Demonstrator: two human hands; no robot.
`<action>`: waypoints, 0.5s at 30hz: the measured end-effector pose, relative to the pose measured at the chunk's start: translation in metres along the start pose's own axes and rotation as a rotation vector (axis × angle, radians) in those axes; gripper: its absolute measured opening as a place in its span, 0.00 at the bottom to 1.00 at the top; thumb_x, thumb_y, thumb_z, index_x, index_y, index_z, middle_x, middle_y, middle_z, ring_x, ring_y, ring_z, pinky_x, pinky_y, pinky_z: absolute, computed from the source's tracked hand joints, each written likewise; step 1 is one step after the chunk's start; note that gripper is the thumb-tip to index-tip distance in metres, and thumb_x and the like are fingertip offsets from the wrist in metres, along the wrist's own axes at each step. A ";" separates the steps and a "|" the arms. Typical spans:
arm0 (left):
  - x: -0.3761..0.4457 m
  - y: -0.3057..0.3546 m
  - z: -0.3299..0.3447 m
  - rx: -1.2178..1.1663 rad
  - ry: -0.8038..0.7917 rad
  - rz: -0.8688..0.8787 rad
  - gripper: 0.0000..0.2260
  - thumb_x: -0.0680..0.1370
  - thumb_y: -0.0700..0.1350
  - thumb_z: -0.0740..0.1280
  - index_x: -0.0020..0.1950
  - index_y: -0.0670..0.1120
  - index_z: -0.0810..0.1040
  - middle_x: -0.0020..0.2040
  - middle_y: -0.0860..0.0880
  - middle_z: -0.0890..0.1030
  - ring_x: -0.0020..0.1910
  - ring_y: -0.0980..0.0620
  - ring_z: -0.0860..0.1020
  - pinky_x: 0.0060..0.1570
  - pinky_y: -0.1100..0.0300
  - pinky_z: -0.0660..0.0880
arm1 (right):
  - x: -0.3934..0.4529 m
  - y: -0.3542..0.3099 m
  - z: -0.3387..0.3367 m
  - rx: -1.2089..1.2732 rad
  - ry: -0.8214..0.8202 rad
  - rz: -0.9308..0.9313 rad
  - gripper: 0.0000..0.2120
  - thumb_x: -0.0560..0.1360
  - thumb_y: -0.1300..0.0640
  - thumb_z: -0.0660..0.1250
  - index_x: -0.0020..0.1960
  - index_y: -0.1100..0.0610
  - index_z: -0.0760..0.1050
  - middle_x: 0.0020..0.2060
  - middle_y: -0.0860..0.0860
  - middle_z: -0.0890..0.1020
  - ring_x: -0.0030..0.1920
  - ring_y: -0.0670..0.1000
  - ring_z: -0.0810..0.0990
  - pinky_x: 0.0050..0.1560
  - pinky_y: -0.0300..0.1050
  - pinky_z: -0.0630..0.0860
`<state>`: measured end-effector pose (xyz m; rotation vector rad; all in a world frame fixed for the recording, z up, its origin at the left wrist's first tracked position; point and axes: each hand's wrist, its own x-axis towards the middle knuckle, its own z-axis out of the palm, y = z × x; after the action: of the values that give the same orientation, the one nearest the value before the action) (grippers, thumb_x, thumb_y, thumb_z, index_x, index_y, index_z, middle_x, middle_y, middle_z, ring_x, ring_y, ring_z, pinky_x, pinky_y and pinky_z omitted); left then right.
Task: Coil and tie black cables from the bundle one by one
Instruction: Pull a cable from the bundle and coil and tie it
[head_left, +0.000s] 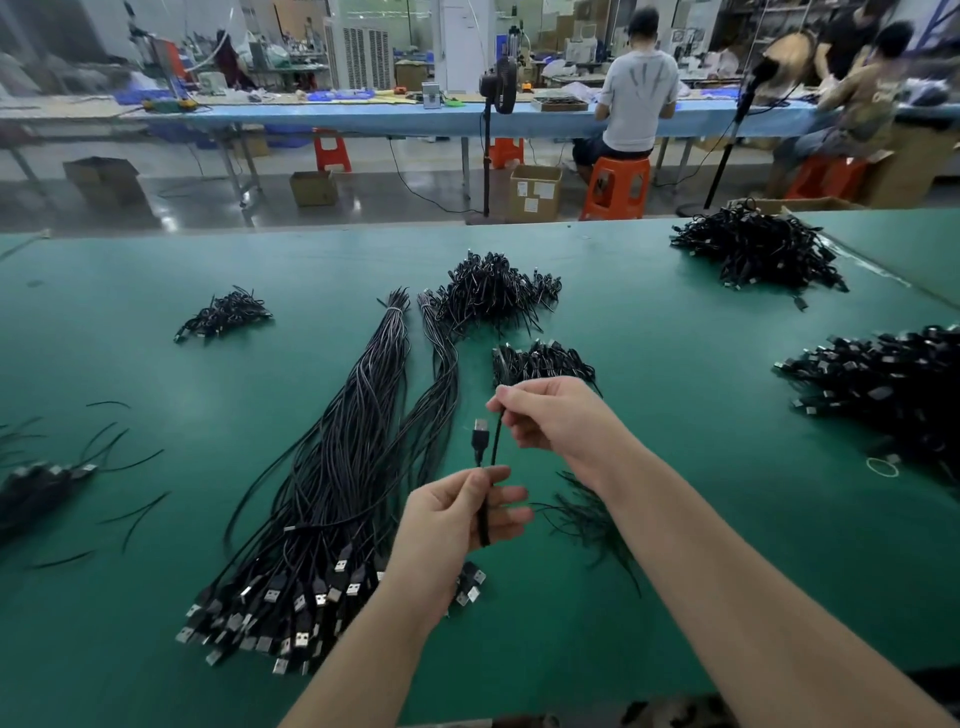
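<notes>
My left hand (457, 519) pinches a folded black cable (484, 512) between thumb and fingers, above the green table (156, 322). The cable's USB plug (481, 434) sticks up above that hand. My right hand (550, 415) pinches the same cable's free strand a little higher and to the right. The long bundle of straight black USB cables (343, 467) lies on the table to the left of my hands, its plugs fanned out toward me. A small heap of thin black ties (587, 514) lies under my right wrist.
Heaps of coiled black cables lie at the centre back (493, 291), at the left (223, 314), just beyond my hands (540, 361), at the back right (753, 249) and at the right edge (883, 379). Loose ties (130, 462) lie at the left. People sit at a far bench.
</notes>
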<state>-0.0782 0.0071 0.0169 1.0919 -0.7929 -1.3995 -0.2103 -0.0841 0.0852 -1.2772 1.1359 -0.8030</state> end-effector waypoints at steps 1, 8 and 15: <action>0.001 -0.001 0.002 -0.015 0.019 0.013 0.13 0.83 0.43 0.62 0.59 0.37 0.80 0.49 0.38 0.86 0.45 0.40 0.86 0.43 0.55 0.82 | -0.001 -0.003 0.001 -0.018 0.010 -0.014 0.10 0.79 0.57 0.69 0.44 0.60 0.85 0.31 0.49 0.82 0.31 0.45 0.78 0.36 0.37 0.77; 0.002 -0.002 0.016 -0.062 0.023 0.093 0.12 0.84 0.43 0.61 0.60 0.37 0.80 0.51 0.39 0.86 0.50 0.40 0.85 0.48 0.55 0.82 | -0.014 -0.013 0.014 0.012 0.058 -0.100 0.10 0.79 0.57 0.68 0.41 0.59 0.84 0.32 0.52 0.84 0.32 0.47 0.81 0.37 0.39 0.78; 0.009 -0.002 0.019 -0.227 0.090 0.103 0.13 0.78 0.48 0.65 0.52 0.42 0.86 0.52 0.39 0.85 0.50 0.42 0.85 0.50 0.55 0.82 | -0.025 -0.012 0.023 0.074 0.022 -0.120 0.11 0.79 0.57 0.68 0.42 0.62 0.84 0.34 0.54 0.84 0.33 0.50 0.82 0.37 0.41 0.81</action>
<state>-0.0956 -0.0041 0.0197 0.9183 -0.6009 -1.3096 -0.1941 -0.0558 0.1000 -1.2866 1.0452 -0.9419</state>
